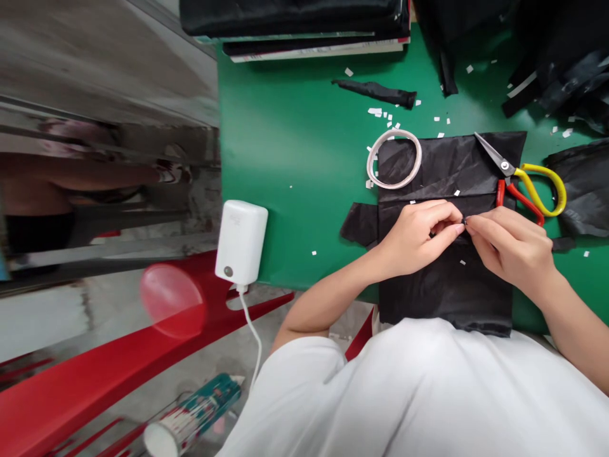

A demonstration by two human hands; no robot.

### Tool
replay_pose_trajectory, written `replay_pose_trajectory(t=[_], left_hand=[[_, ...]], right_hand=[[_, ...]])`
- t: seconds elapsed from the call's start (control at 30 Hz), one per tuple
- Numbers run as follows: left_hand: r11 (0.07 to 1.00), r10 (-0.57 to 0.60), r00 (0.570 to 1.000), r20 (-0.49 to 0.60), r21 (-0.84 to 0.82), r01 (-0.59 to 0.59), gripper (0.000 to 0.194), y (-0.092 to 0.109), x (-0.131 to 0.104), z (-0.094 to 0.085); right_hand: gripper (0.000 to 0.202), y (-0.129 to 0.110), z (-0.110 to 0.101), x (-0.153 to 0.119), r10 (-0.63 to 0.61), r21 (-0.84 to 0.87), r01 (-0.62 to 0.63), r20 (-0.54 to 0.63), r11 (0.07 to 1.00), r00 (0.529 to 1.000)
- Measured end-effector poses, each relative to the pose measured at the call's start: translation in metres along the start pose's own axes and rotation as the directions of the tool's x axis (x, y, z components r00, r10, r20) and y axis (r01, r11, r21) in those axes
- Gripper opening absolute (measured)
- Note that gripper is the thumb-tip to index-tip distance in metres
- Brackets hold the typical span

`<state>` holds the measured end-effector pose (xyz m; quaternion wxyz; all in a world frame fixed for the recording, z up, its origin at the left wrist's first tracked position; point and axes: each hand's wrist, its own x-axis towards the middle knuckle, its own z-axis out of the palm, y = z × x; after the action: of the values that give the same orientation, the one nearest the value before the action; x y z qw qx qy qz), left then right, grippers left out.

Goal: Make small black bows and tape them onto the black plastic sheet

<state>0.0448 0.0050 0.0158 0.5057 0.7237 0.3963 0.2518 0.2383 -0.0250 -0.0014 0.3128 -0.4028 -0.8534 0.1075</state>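
My left hand (425, 233) and my right hand (514, 244) meet fingertip to fingertip over a sheet of thin black fabric (442, 298). Both are closed in a pinch around a tiny dark thing, too small and too covered to name. The black fabric lies flat, with a fold across it, and reaches over the table's front edge toward my shirt. On its upper right part rest scissors (505, 166) with yellow and red handles, blades apart, just above my right hand. A roll of white tape (371, 162) lies across the fabric's upper left corner.
Small white scraps (375, 112) are scattered over the green table (285, 127). Black fabric stacks (295, 16) and heaps (566, 70) stand at the back. A white power bank (242, 241) with a cable sits at the left edge. Beside the table is a red chair (109, 355).
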Motion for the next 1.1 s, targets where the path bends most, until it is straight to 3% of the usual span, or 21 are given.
replay_pose_trajectory(t=[0.3, 0.7, 1.1], left_hand=[[0.999, -0.020, 1.000, 0.017, -0.045, 0.021, 0.018, 0.002, 0.000, -0.001], [0.967, -0.058, 0.996, 0.063, -0.246, 0.072, 0.019, 0.002, 0.001, -0.004], [0.919, -0.083, 0.987, 0.137, -0.372, 0.129, 0.024, 0.003, 0.001, -0.005]], right_hand=[[0.024, -0.004, -0.002, 0.004, 0.057, 0.099, -0.056, -0.016, 0.994, 0.998], [0.023, -0.009, -0.004, 0.009, 0.128, 0.267, -0.115, -0.031, 0.957, 0.991], [0.016, -0.011, -0.002, 0.010, 0.103, 0.139, -0.095, -0.050, 0.986, 0.993]])
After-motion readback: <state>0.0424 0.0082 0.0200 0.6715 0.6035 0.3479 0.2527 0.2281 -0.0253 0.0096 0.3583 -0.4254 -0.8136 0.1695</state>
